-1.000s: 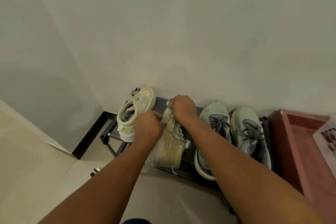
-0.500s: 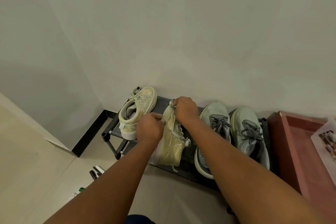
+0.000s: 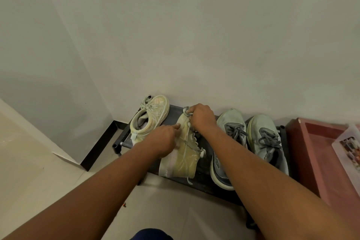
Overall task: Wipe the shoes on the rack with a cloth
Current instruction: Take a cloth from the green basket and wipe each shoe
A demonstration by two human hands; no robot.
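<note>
A low black rack [image 3: 174, 110] against the wall carries two pale yellow sneakers and two grey ones. One yellow shoe [image 3: 151, 117] stands at the left end. The other yellow shoe [image 3: 187, 157] lies tipped on its side in the middle. My left hand [image 3: 162, 141] holds it by its upper edge, one finger reaching toward the toe. My right hand [image 3: 202, 117] grips a small grey cloth [image 3: 186, 110] pressed on that shoe's toe. The cloth is mostly hidden in my fist. The grey pair [image 3: 230, 132] [image 3: 266, 138] stands to the right, partly behind my right forearm.
A red wooden tray [image 3: 311, 154] holding a printed sheet [image 3: 348, 146] sits just right of the rack. The wall corner with its black skirting [image 3: 101, 142] lies to the left. Pale tiled floor [image 3: 39, 181] stretches in front.
My left hand has slid a little along the tipped shoe, with a finger now stretched toward the toe. My right hand stays on the toe with the cloth.
</note>
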